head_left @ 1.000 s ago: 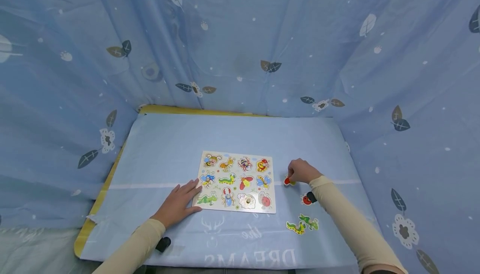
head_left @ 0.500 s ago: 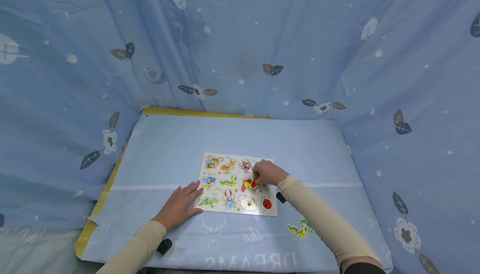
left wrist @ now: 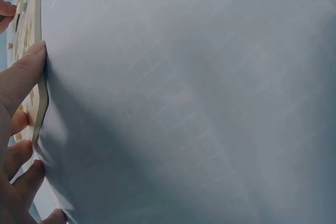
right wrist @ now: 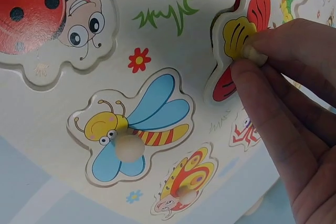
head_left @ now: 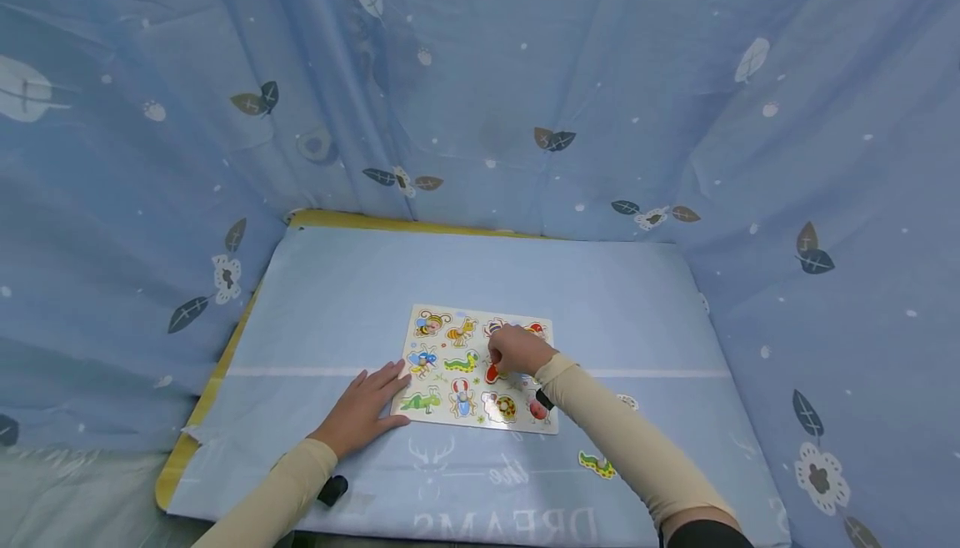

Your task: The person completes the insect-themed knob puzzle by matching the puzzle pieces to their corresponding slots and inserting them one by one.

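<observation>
Red-winged bug piece (right wrist: pixel 261 3) with a wooden knob (right wrist: pixel 254 56): pinches it between thumb and finger of the right hand (head_left: pixel 519 349), slightly askew in the middle row of the puzzle board (right wrist: pixel 173 51). Rests the left hand (head_left: pixel 367 408), fingers spread, on the board's left side, thumb against the near edge. Shows a blue-winged bee piece (right wrist: pixel 155 98) and a yellow butterfly piece (right wrist: pixel 195 169) set in the board, and a green caterpillar piece (head_left: pixel 597 465) on the bench (head_left: pixel 337 281), just beside the right sleeve (head_left: pixel 633 448).

Hands could pass behind the puzzle board (head_left: pixel 438 354); right forearm (head_left: pixel 626 441) blocks its right
</observation>
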`<state>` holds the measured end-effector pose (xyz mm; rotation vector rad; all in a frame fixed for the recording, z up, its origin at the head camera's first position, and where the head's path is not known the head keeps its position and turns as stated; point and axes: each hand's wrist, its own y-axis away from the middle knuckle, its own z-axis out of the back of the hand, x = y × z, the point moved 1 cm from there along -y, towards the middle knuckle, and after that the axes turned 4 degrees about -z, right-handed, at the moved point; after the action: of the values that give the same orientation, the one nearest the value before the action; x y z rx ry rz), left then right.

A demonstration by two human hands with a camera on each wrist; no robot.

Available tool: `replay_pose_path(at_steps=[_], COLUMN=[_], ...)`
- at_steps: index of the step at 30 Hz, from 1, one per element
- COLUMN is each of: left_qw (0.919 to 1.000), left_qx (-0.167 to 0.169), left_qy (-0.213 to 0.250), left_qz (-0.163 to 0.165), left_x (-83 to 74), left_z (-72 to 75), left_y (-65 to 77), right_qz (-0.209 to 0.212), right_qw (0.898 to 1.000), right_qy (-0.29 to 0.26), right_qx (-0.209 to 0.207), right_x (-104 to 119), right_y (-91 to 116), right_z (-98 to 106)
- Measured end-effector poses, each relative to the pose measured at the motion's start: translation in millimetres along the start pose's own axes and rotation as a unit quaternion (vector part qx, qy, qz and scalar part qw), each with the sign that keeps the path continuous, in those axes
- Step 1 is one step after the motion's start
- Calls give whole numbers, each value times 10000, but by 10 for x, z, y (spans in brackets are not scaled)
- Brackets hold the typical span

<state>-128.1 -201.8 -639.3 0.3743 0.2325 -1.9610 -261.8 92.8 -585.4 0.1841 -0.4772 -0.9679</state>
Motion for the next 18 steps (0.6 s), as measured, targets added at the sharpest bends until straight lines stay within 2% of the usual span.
replay_pose_path(at_steps=[9,18], left_qw=[10000,10000], left_qx=[-30,-43], left_qy=[-60,-27], left_qz=[25,-8], left_x=[-17,-5], left_z=[3,2], left_y=[-9,-1], right_qz=[-15,1], right_qw=[9994,9996], right_qy=[325,262], right_qx=[-105,-108], right_x=[36,2], right_y=[4,-8], right_z=[-65,-108])
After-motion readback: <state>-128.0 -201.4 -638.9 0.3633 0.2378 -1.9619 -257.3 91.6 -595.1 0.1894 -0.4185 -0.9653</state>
